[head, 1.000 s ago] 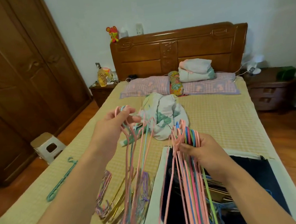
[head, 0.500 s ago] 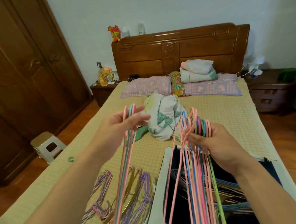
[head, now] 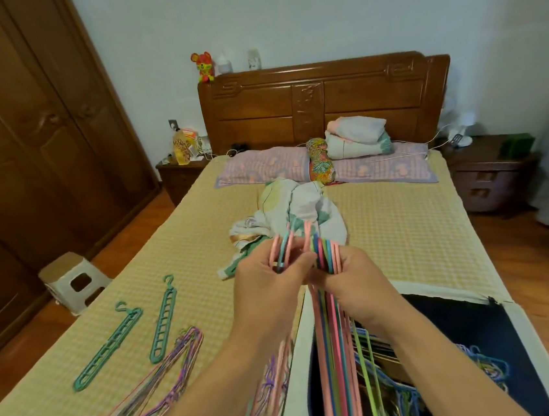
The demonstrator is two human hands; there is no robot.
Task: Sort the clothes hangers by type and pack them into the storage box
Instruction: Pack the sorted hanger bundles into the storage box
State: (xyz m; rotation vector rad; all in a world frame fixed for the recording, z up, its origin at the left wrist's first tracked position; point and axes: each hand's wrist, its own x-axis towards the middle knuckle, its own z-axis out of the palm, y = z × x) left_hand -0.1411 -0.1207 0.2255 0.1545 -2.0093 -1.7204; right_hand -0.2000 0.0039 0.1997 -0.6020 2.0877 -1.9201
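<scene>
Two hands meet over the bed [head: 404,228], which has a yellow checked mat on it. The left hand [head: 268,286] has its grip closed around the tops of a few thin plastic hangers in pink and blue [head: 282,251]. The right hand [head: 355,284] has its grip closed around a bigger bunch of thin plastic hangers in pink, blue and green [head: 336,353]. The two bunches touch side by side, and their hooks stick up above the fingers. The long parts of the bigger bunch hang down over the white storage box with a dark inside [head: 532,350]. The box sits on the bed, at the near right. More thin hangers lie inside it, in a tangle.

On the mat to the left lie two teal plastic ladder-shaped hangers with hooks [head: 163,324], a little apart from each other. Near them is a pile of thin wire hangers in purple and pink [head: 157,393].

In the middle of the bed, just past the hands, is a bundled light blanket with green prints [head: 300,212]. Farther back are purple checked pillows [head: 262,170] and the brown wooden headboard [head: 323,101]. A small white plastic stool [head: 74,283] stands on the floor beside the brown wooden wardrobe [head: 23,149].
</scene>
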